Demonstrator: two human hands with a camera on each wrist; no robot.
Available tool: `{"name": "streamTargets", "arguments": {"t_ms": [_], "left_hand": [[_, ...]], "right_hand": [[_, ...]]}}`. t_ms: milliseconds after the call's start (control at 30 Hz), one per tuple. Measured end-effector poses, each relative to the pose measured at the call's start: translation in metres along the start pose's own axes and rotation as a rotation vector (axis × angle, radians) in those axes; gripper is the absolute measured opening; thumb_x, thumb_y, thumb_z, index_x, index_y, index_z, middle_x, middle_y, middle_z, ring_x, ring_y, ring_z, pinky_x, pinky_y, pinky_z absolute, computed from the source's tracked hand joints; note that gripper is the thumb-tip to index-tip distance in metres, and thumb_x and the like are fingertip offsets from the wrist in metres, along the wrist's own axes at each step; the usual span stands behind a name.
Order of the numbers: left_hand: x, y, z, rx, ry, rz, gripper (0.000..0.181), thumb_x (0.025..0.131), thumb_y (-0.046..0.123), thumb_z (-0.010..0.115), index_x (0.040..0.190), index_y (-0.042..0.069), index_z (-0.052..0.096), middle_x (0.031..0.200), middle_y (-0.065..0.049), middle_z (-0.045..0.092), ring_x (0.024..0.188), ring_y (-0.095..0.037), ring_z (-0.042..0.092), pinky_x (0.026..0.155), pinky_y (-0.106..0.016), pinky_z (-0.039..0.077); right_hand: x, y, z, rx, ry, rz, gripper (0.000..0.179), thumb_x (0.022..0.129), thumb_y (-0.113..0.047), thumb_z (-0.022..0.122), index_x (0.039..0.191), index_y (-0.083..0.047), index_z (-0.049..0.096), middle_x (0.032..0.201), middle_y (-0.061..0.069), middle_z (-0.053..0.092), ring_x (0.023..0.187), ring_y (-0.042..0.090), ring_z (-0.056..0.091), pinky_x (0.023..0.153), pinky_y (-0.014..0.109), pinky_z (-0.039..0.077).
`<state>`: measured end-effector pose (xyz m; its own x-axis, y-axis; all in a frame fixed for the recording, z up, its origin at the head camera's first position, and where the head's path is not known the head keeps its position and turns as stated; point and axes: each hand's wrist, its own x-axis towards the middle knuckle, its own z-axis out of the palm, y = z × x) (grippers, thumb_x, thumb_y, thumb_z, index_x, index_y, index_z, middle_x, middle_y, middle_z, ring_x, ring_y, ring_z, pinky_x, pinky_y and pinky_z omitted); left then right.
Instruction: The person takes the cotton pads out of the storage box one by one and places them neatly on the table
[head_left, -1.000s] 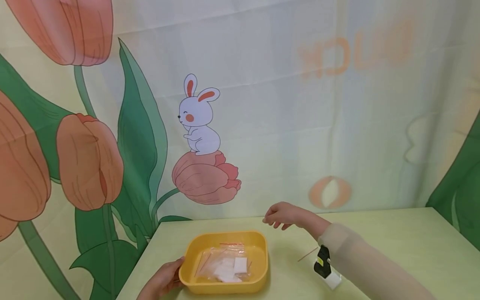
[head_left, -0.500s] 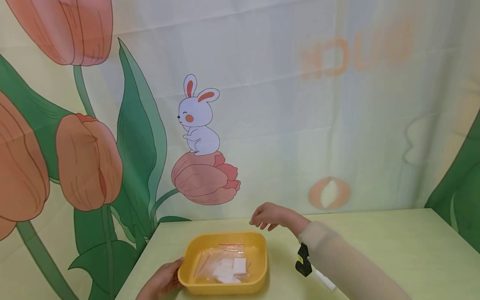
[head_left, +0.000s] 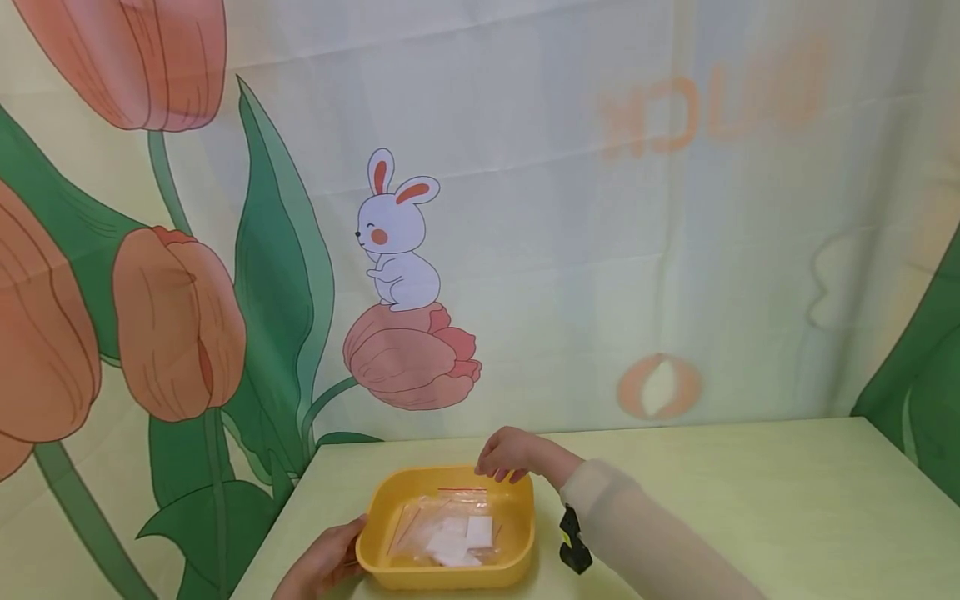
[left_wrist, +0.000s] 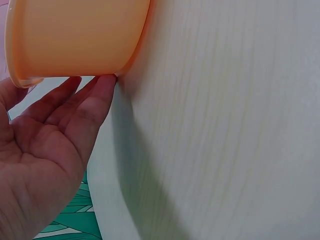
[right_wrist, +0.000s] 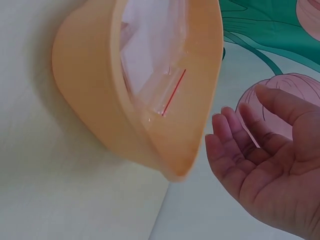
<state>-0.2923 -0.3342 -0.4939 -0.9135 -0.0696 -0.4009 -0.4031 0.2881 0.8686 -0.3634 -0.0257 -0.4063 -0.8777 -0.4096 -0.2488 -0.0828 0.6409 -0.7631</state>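
A yellow rounded tray (head_left: 522, 533) stands on the table. Inside lie clear plastic zip bags (head_left: 420, 525) with red seal lines and flat white pieces (head_left: 480, 532). My left hand (head_left: 326, 557) holds the tray's left side, thumb at the rim; the left wrist view shows the fingertips (left_wrist: 106, 84) against the outer wall. Above the tray's far right corner is my right hand (head_left: 513, 454), its fingers loosely curled. In the right wrist view this palm (right_wrist: 270, 170) faces up beside the rim, with nothing in it.
The pale green table (head_left: 750, 500) extends to the right of the tray. Behind it hangs a cloth (head_left: 562, 250) printed with tulips and a rabbit. A black wrist-camera mount (head_left: 574, 542) hangs beneath the right sleeve (head_left: 645, 525).
My right hand has moved left and slightly down, to over the tray's far right corner. Its arm now covers a white item seen earlier on the table. My left hand and the tray barely move.
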Motion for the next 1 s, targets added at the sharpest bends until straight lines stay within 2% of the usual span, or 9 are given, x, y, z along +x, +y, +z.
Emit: {"name": "streamTargets", "arguments": {"t_ms": [167,367,667,833,1000], "left_hand": [[0.0,-0.002,-0.001,-0.007,-0.007,0.009,0.053,0.114,0.029,0.03,0.137,-0.014,0.051,0.093,-0.002,0.07,0.081,-0.012,0.061,0.075,-0.023,0.055],[0.0,-0.003,-0.001,-0.011,-0.01,0.015,0.052,0.114,0.029,0.03,0.136,-0.013,0.053,0.091,-0.001,0.07,0.08,-0.012,0.061,0.074,-0.023,0.055],[0.0,-0.002,0.0,-0.012,-0.006,0.004,0.053,0.114,0.03,0.032,0.136,-0.013,0.052,0.091,-0.002,0.07,0.079,-0.011,0.061,0.074,-0.023,0.054],[0.0,-0.001,0.0,-0.002,0.0,-0.002,0.052,0.114,0.029,0.03,0.137,-0.013,0.052,0.093,-0.003,0.069,0.08,-0.012,0.06,0.074,-0.023,0.054],[0.0,0.0,0.0,-0.005,0.0,0.0,0.053,0.114,0.03,0.031,0.138,-0.014,0.051,0.094,-0.002,0.07,0.081,-0.012,0.06,0.075,-0.023,0.054]], "right_hand": [[-0.002,-0.005,0.01,0.001,0.003,0.001,0.016,0.095,-0.017,0.073,0.103,-0.003,0.074,0.097,0.009,0.072,0.088,0.022,0.066,0.085,0.037,0.06],[0.001,-0.004,0.021,0.003,0.012,0.01,0.012,0.094,-0.013,0.073,0.1,-0.003,0.075,0.092,0.008,0.071,0.083,0.021,0.065,0.08,0.036,0.06],[0.005,0.006,0.035,-0.022,0.007,0.032,0.009,0.092,-0.012,0.074,0.095,-0.003,0.074,0.086,0.004,0.068,0.086,0.023,0.067,0.081,0.039,0.061],[0.009,0.013,0.047,-0.054,0.008,0.053,0.008,0.09,-0.012,0.076,0.089,-0.005,0.072,0.082,0.002,0.063,0.083,0.022,0.063,0.083,0.04,0.061],[0.011,0.017,0.057,-0.081,0.005,0.042,0.012,0.087,-0.01,0.079,0.093,-0.003,0.071,0.089,0.006,0.065,0.082,0.02,0.057,0.083,0.041,0.059]]}}
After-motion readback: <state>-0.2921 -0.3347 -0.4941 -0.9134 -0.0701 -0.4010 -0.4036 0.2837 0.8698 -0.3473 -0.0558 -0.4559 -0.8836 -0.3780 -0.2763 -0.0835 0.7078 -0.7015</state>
